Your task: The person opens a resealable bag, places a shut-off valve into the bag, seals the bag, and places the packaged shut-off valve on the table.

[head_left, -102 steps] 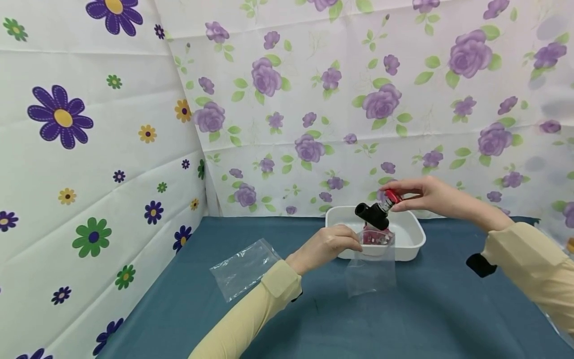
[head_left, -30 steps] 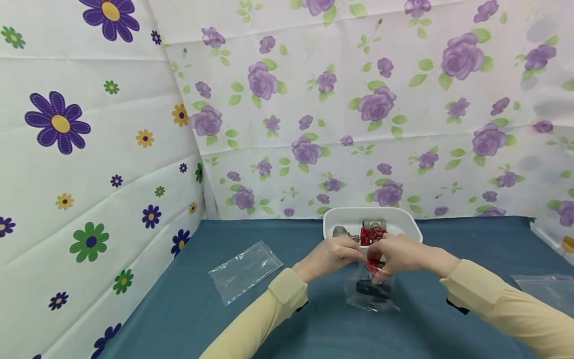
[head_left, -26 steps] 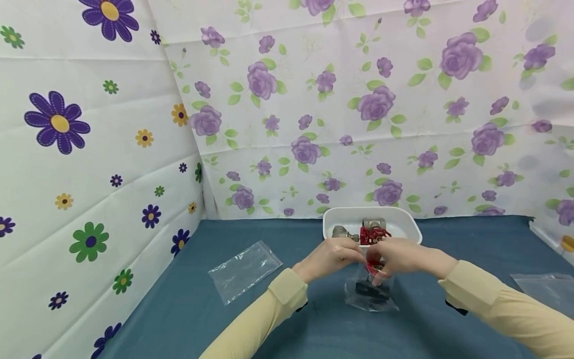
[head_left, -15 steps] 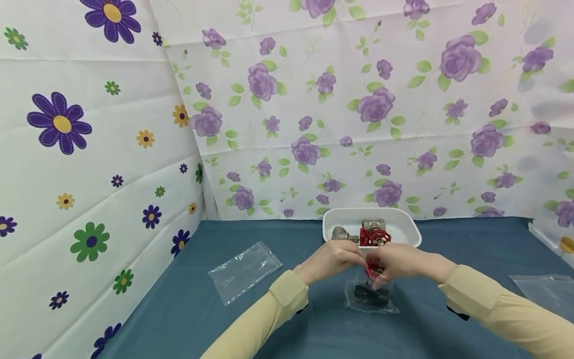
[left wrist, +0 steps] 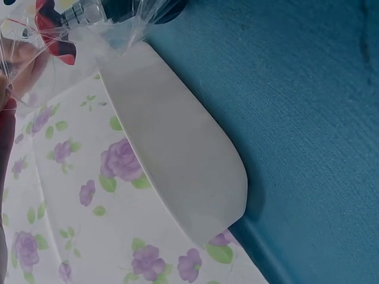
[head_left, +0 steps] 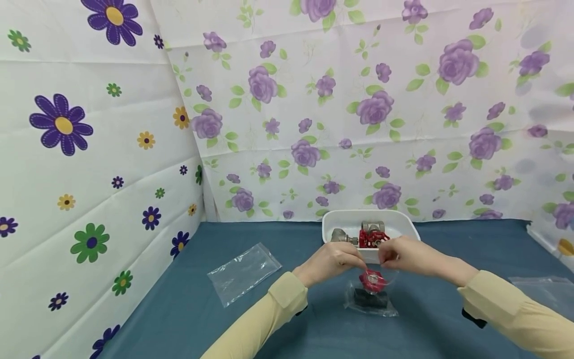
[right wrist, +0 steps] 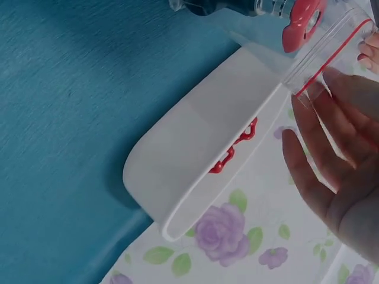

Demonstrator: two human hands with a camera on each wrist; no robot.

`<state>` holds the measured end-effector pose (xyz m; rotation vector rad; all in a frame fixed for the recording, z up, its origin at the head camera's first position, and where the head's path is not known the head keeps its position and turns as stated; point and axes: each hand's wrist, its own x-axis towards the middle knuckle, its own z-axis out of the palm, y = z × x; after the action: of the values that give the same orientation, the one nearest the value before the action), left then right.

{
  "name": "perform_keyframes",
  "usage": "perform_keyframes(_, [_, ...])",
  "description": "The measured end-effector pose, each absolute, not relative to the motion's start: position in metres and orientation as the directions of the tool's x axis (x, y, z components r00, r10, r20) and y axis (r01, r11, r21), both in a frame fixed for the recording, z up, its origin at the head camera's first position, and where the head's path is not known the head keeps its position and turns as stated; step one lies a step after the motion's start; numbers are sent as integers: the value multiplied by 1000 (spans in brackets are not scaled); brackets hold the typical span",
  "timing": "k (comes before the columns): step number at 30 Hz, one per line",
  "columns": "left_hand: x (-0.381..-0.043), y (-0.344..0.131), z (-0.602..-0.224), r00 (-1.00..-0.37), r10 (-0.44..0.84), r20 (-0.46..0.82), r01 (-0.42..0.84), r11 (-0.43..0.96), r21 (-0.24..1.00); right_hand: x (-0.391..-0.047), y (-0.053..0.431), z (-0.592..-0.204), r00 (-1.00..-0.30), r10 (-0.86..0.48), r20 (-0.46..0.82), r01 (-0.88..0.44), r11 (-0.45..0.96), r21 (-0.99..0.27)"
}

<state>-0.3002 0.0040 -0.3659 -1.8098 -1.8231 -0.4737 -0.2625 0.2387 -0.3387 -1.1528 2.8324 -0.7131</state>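
Note:
A valve (head_left: 373, 281) with a red handwheel and a dark body sits inside a clear zip bag (head_left: 389, 308), just in front of the white tray. My left hand (head_left: 333, 260) pinches the left side of the bag's mouth. At the opposite side of the mouth, my right hand (head_left: 414, 258) pinches the plastic between thumb and fingers. In the right wrist view the bag's red zip line (right wrist: 333, 58) runs up from the right fingertips. The left wrist view shows the red handwheel (left wrist: 54, 32) through the plastic; most of the left hand lies outside that view.
The white tray (head_left: 334, 219) against the back curtain holds several metal valves (head_left: 372, 234), some with red handwheels. One flat clear bag (head_left: 244, 271) lies on the blue cloth at left, and another clear bag (head_left: 544, 289) lies at the far right edge.
The right hand lowered the valve from above the bag into it, then let go of its handwheel. It moved up and right to the bag's edge. The left hand kept its pinch.

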Motion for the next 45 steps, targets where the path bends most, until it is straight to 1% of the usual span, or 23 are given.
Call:
perform_keyframes(2, [-300,4,-366,24,809,587,993,49,-109,-261,241,-338,-781,-598,179,-616,694,-372])
perform_keyframes(4, [-300,4,-366,19,809,587,993,56,-108,-260,243,-337,-840,-520,157,-539,767,-347])
perform_keyframes(6, [-300,4,-365,16,810,586,992,60,-110,-258,244,-335,-884,-459,92,-459,810,-365])
perform_keyframes(8, [-300,3,-364,18,811,585,991,63,-117,-256,245,-333,-906,-423,8,-389,824,-412])
perform_keyframes(10, [-300,2,-364,21,811,585,990,63,-123,-254,246,-332,-912,-404,-65,-329,818,-472])
perform_keyframes(12, [-299,1,-364,26,811,585,989,62,-131,-251,245,-332,-912,-397,-107,-284,797,-532])
perform_keyframes(16, [-300,0,-366,35,808,589,989,56,-136,-247,242,-334,-914,-390,-110,-240,740,-628])
perform_keyframes(19, [-300,-2,-366,43,806,591,989,49,-138,-246,240,-333,-918,-385,-92,-230,708,-668])
perform_keyframes(24, [-301,-6,-364,41,791,610,991,44,-124,-246,240,-326,-935,-341,-96,-189,710,-679])
perform_keyframes(28, [-302,-9,-360,47,781,622,991,40,-126,-247,241,-317,-940,-329,-94,-181,713,-677])
perform_keyframes(34, [-303,-10,-353,56,771,635,992,31,-125,-246,243,-304,-935,-345,-86,-195,700,-687])
perform_keyframes(41, [-303,-11,-344,28,765,643,996,35,-85,-243,246,-289,-928,-362,-93,-188,667,-721])
perform_keyframes(45, [-303,-12,-341,23,762,647,997,26,-67,-242,246,-283,-923,-371,-101,-188,664,-724])
